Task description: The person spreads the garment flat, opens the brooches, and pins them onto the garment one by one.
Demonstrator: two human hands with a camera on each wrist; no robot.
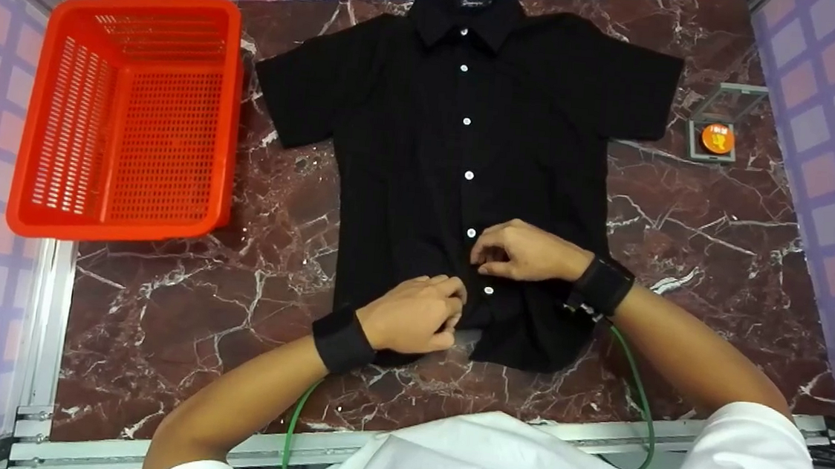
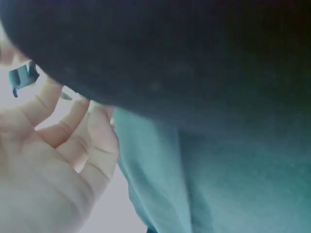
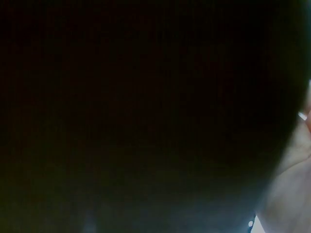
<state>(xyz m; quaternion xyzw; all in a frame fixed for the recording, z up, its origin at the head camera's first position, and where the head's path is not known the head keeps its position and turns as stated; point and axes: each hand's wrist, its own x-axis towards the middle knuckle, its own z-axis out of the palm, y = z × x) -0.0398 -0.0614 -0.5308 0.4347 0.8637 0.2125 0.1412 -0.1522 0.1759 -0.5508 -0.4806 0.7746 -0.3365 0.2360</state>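
Note:
A black short-sleeved shirt (image 1: 409, 152) lies face up, its collar at the far side and white buttons running down the front. Toward the hem, my left hand (image 1: 419, 313) has its fingers bent over the front panel. Slightly higher and to the right, my right hand (image 1: 524, 252) pinches cloth by the button strip, between the two lowest visible buttons. Both sets of fingertips are partly hidden. In the left wrist view, the fingers (image 2: 99, 131) curve against the cloth, and dark fabric covers their ends. Darkness fills most of the right wrist view, leaving part of the hand (image 3: 291, 194) at the edge.
A red plastic basket (image 1: 227, 137) stands at the left of the marbled table (image 1: 172, 319). To the right of the shirt is a small clear-lidded case (image 1: 699, 154) with an orange round piece (image 1: 717, 139). Patterned panels border the sides and back.

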